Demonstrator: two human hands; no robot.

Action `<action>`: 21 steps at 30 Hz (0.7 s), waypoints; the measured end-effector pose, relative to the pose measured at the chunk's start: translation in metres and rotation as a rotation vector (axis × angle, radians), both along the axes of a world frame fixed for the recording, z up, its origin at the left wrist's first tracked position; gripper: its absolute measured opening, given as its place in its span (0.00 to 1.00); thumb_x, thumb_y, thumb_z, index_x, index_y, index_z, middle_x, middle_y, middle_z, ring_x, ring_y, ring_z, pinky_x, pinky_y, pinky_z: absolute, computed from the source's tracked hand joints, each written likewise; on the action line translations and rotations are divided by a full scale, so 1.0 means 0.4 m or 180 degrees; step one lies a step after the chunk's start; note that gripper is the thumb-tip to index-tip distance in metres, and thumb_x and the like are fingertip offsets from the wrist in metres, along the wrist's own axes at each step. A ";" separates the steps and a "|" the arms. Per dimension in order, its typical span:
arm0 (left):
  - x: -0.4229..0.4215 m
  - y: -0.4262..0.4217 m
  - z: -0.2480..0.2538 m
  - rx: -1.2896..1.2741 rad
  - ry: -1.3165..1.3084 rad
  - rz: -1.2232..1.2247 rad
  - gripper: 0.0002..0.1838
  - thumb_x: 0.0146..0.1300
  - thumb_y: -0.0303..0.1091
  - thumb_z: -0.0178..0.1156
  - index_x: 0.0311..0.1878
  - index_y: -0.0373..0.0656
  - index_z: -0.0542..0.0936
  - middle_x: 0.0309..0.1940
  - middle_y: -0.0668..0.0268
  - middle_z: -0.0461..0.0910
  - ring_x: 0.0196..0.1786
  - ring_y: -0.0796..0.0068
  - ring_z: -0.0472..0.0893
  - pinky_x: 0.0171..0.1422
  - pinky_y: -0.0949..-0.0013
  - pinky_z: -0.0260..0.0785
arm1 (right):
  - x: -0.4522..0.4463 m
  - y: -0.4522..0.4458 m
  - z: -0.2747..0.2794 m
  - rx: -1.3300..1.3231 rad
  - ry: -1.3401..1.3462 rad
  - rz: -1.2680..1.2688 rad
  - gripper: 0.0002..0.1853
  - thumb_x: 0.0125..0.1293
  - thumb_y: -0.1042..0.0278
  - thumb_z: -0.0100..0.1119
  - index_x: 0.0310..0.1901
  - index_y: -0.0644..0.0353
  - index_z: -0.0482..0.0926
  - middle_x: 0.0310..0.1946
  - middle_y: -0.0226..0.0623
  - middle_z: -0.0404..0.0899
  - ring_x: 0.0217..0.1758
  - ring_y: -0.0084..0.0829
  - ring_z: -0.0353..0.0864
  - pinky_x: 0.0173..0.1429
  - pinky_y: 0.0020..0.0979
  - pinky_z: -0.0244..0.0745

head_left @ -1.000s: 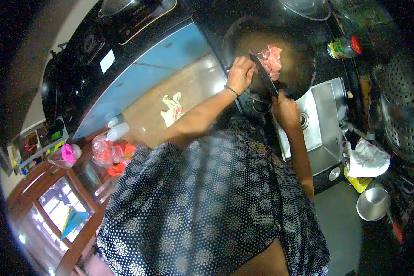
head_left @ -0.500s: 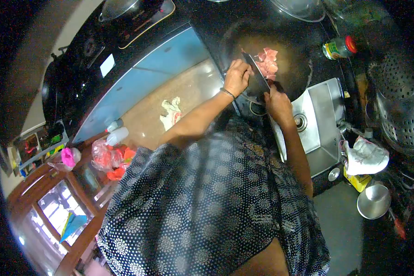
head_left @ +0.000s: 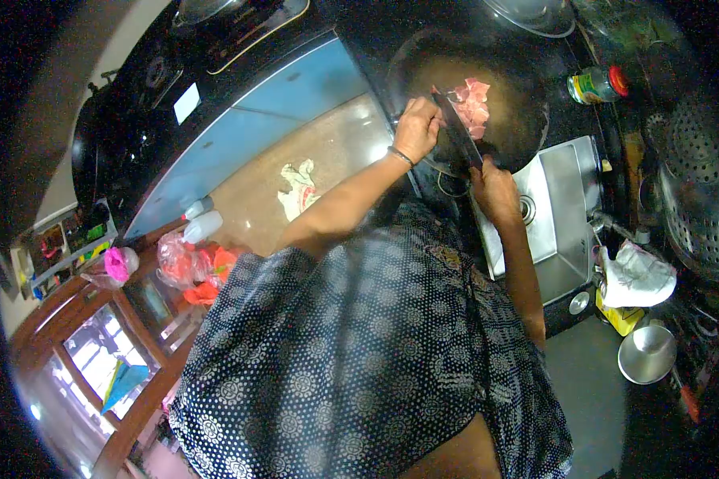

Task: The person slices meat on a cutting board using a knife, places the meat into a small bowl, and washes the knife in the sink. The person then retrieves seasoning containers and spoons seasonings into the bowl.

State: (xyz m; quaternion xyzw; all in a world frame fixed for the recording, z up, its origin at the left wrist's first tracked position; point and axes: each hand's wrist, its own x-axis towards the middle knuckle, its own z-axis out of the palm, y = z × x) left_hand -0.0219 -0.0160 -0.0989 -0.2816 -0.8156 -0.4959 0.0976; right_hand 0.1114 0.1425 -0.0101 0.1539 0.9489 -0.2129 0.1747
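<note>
Right hand [head_left: 497, 191]: fingers closed round the handle of the knife [head_left: 460, 134]; blade runs up beside the left fingers. Left hand [head_left: 418, 132]: fingers bent and drawn in narrow; cannot tell whether they pinch anything. Cut meat [head_left: 472, 107] on round board [head_left: 515, 120], across blade from left fingers. Sink [head_left: 571, 207] near right fingers; red-lidded jar [head_left: 595, 85] well apart

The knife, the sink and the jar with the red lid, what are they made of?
The knife blade looks like dull metal: thin, flat and dark grey. The sink looks like shiny metal, maybe stainless steel, because it's silvery. The jar looks like glossy glass, see-through beside its label, or maybe plastic. Its red lid could be metal or plastic.
</note>
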 end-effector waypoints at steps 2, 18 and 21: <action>0.003 0.001 0.001 0.0021 -0.0029 0.0043 0.03 0.58 0.24 0.61 0.33 0.37 0.77 0.33 0.51 0.76 0.41 0.46 0.76 0.46 0.52 0.70 | -0.007 0.007 -0.010 -0.0113 0.0090 0.0239 0.17 0.72 0.58 0.52 0.49 0.67 0.73 0.33 0.64 0.82 0.39 0.63 0.82 0.45 0.58 0.75; 0.008 0.019 0.013 -0.0412 -0.0080 0.0051 0.06 0.52 0.19 0.61 0.35 0.36 0.78 0.37 0.51 0.75 0.46 0.45 0.74 0.51 0.52 0.70 | -0.082 -0.028 -0.022 0.0032 -0.0074 0.0188 0.18 0.73 0.58 0.50 0.55 0.64 0.71 0.34 0.61 0.83 0.39 0.63 0.83 0.45 0.59 0.75; 0.007 0.013 0.009 -0.0490 -0.0009 0.0096 0.08 0.51 0.19 0.60 0.37 0.36 0.78 0.37 0.50 0.75 0.46 0.44 0.74 0.51 0.51 0.70 | -0.106 -0.043 -0.016 0.0145 0.0075 0.0100 0.19 0.72 0.59 0.51 0.57 0.63 0.71 0.34 0.62 0.82 0.39 0.63 0.82 0.46 0.59 0.75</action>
